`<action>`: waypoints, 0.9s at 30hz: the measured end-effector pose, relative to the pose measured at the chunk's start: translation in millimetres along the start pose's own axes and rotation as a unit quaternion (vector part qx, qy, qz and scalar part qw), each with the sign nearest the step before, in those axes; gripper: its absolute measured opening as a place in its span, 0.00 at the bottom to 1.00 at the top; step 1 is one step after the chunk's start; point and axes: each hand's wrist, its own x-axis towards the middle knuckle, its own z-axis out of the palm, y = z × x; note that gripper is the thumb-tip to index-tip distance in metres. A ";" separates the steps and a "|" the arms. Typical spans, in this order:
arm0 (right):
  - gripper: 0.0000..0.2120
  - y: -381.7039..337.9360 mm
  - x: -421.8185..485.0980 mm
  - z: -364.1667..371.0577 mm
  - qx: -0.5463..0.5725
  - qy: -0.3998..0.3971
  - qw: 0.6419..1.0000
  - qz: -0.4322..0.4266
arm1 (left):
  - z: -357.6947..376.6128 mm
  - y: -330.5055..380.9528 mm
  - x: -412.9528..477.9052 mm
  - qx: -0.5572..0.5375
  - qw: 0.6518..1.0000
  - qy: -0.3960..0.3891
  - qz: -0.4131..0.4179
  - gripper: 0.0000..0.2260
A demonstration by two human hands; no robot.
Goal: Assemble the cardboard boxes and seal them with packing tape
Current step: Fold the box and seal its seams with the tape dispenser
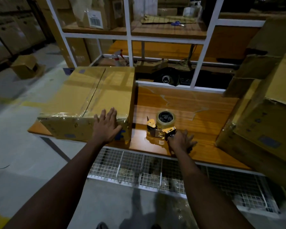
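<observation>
A closed cardboard box (87, 96) with clear tape along its top seam and front edge sits on the left half of the wooden table (196, 109). My left hand (106, 125) lies flat and open against the box's near right corner. A tape dispenser (162, 125) with a roll of clear tape and yellow metal plates rests on the table to the right of the box. My right hand (181, 140) is on the dispenser's handle, with the fingers spread over it; the handle itself is mostly hidden under the hand.
A stack of cardboard boxes (267, 113) crowds the table's right end. A white shelf frame (130, 38) rises behind, holding boxes and blue scissors (177, 23). A spray bottle (117, 55) stands behind the box. A wire rack (139, 169) runs below the table. A small box (27, 66) lies on the floor.
</observation>
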 end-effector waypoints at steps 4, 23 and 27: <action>0.29 -5.1 -2.5 -2.8 -0.008 0.003 1.000 -0.006 | 2.5 0.1 0.1 -0.005 1.000 0.005 -0.003 0.45; 0.27 -296.8 -181.1 42.5 0.053 -0.015 0.919 -0.390 | -9.8 -215.1 -44.8 -0.258 0.918 0.218 -0.208 0.27; 0.26 -340.9 -197.6 61.8 0.035 -0.023 0.908 -0.417 | -4.5 -262.4 -44.4 -0.454 0.819 0.206 -0.285 0.28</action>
